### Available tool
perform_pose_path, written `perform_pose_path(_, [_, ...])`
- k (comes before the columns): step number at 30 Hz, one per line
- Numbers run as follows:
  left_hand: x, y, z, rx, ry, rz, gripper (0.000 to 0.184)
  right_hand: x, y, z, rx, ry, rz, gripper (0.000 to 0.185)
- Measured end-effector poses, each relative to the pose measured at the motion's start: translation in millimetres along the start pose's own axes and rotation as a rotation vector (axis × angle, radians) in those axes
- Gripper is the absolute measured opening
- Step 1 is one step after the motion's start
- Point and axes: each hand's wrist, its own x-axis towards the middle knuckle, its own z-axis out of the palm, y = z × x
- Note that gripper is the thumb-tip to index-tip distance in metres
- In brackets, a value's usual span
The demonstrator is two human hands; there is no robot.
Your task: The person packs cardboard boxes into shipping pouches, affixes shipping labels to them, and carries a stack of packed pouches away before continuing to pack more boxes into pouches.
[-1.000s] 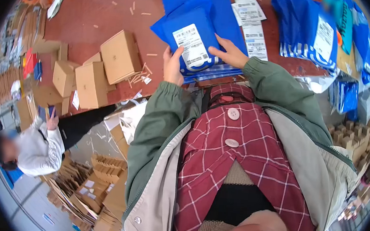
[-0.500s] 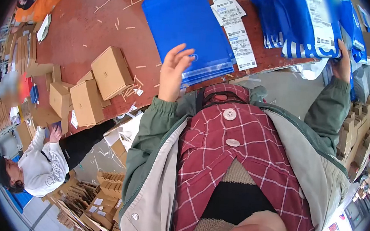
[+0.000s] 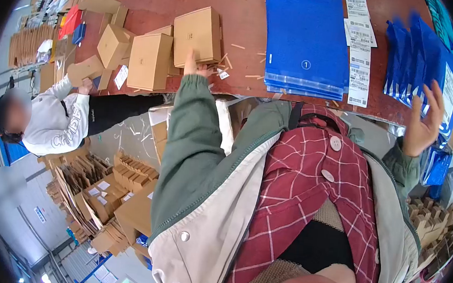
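My left hand (image 3: 194,67) is at the near edge of a closed brown cardboard box (image 3: 197,35). One digit lies on the box's top face and the other fingers are at its lower edge, partly hidden. My right hand (image 3: 423,122) is raised near the table's front edge with its fingers apart and nothing in it. Just beyond it are filled blue bags (image 3: 419,64) with white labels. Between the hands lies a flat stack of blue plastic mailing bags (image 3: 305,38). Beside the stack runs a strip of printed shipping labels (image 3: 359,67).
More cardboard boxes (image 3: 150,62) stand left of my left hand on the red table (image 3: 242,24), which has small cardboard strips scattered on it. At the left a co-worker in a white sweatshirt (image 3: 56,121) handles cardboard. Stacked cartons (image 3: 103,190) fill the floor below.
My left hand has moved left from above the blue bag stack to the cardboard box. My right hand has let go of the filled blue bags. The view has shifted left.
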Motion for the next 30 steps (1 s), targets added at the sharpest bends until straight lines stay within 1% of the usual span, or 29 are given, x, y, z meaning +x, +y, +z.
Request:
perform_pose_path(1, [2,4,6,0.088,0.062,-0.082,0.066,-3,-3,7,0.009,-0.102,0.037,0.029])
perform_pose_path(2, [1,2,7,0.085,0.063,-0.085,0.066,-7,-8,14,0.008,-0.105,0.035,0.029])
perform_pose_path(4, [1,-11,16,-0.032,-0.029,0.182,0.062,-12,-18,26,0.09,-0.251,0.05,0.026])
perform_pose_path(5, [4,-15,19,-0.028,-0.036,0.17,0.062,-13,-20,31,0.122,-0.314,0.021,0.026])
perform_pose_path(6, [7,-20,20,-0.073,-0.071,0.228,0.06,-15,-22,35,0.152,-0.378,-0.005,0.025])
perform_pose_path(7, [9,-26,21,-0.119,-0.105,0.285,0.058,-21,-28,42,0.261,-0.411,0.101,0.026])
perform_pose_path(8, [-1,-33,28,-0.166,-0.137,0.34,0.058,-19,-32,44,0.188,-0.441,-0.009,0.026])
perform_pose_path(9, [-10,-45,38,-0.142,-0.009,0.466,0.06,-24,-26,51,0.285,-0.505,0.058,0.027])
perform_pose_path(10, [-19,-53,44,-0.137,-0.018,0.451,0.06,-29,-20,57,0.382,-0.565,0.124,0.028])
perform_pose_path(12, [-38,-68,49,0.08,-0.26,0.704,0.059,-26,-25,61,0.335,-0.718,0.208,0.031])
perform_pose_path(13, [-70,-67,56,0.124,-0.405,0.582,0.06,-29,-15,67,0.347,-0.864,0.329,0.048])
perform_pose_path(14, [-83,-75,61,0.124,-0.413,0.572,0.06,-37,-5,75,0.336,-0.859,0.335,0.048])
perform_pose_path(16, [-102,-92,71,0.257,-0.71,0.442,0.06,-59,15,93,0.535,-0.736,0.457,0.07])
perform_pose_path(17, [-110,-95,80,0.315,-0.799,0.252,0.065,-64,28,95,0.745,-0.769,0.577,0.082])
perform_pose_path(18, [-117,-104,93,0.448,-0.89,0.215,0.059,-73,36,91,0.738,-0.765,0.582,0.082])
perform_pose_path(19, [-118,-117,106,0.581,-0.98,0.176,0.055,-81,42,87,0.939,-0.718,0.822,0.078])
perform_pose_path(20, [-103,-132,121,0.644,-0.993,0.001,0.052,-92,49,83,1.139,-0.654,1.061,0.074])
perform_pose_path(21, [-91,-147,134,0.704,-1.001,-0.175,0.053,-110,62,77,1.182,-0.528,1.188,0.069])
perform_pose_path(22, [-103,-151,151,1.016,-0.973,-0.03,0.056,-125,82,61,1.239,-0.502,1.474,0.064])
perform_pose_path(24, [-78,-161,172,1.678,-1.195,0.457,0.04,-151,99,38,1.24,-0.391,1.47,0.063])
perform_pose_path(25, [-74,-166,172,1.677,-1.201,0.45,0.04,-163,105,27,1.235,-0.386,1.474,0.063])
perform_pose_path(26, [-71,-169,172,1.933,-1.244,0.878,0.031,-171,108,19,1.179,-0.275,1.503,0.063])
perform_pose_path(27, [-68,-173,173,2.149,-1.244,1.349,0.023,-180,111,13,1.123,-0.163,1.528,0.064])
perform_pose_path(28, [-68,-176,174,2.148,-1.256,1.349,0.023,-184,108,10,1.121,-0.153,1.53,0.064])
perform_pose_path(30, [-69,-184,178,2.226,-1.177,1.355,0.028,-189,103,5,1.061,-0.048,1.488,0.064])
